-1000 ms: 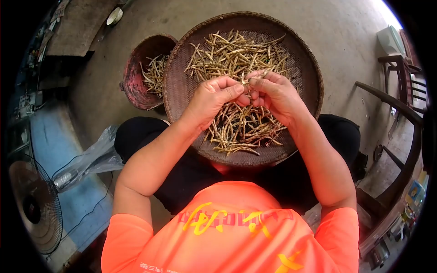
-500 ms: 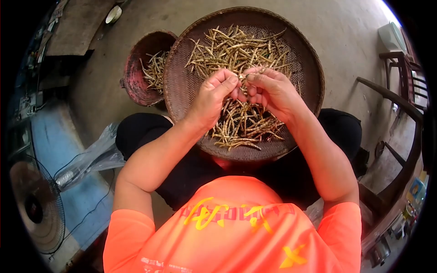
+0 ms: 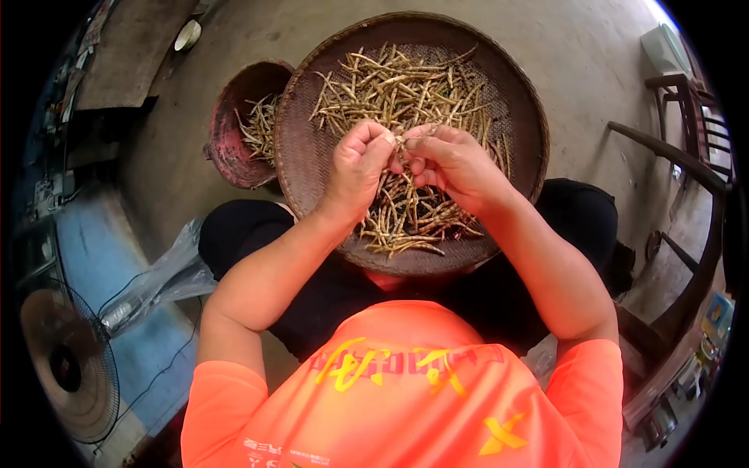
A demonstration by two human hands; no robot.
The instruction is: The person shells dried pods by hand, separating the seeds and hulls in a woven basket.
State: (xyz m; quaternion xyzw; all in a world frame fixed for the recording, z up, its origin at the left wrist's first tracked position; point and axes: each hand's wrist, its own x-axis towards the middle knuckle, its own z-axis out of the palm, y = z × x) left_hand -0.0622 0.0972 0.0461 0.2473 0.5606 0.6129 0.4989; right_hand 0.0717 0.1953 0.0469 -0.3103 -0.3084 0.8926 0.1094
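Observation:
A round woven tray (image 3: 304,160) rests over my lap, bearing dry, pale brown bean pods (image 3: 390,82) in a pile at the far side and another pile of pods (image 3: 413,218) at the near side. Between the piles, above the tray, my left hand (image 3: 360,168) and my right hand (image 3: 452,165) meet at the fingertips. Each pinches a part of one small pod (image 3: 400,143). Its split end shows pale between the thumbs; the fingers hide most of the rest.
Left of the tray stands a reddish basket (image 3: 226,148) with more pods. A fan (image 3: 66,366) and a plastic bag (image 3: 164,273) are at the left, a wooden chair (image 3: 679,156) at the right, and a pale bucket (image 3: 665,51) at the far right.
Both hands have shifted slightly left, still pinching at the fingertips. The view has shifted a little too. The piles look much the same.

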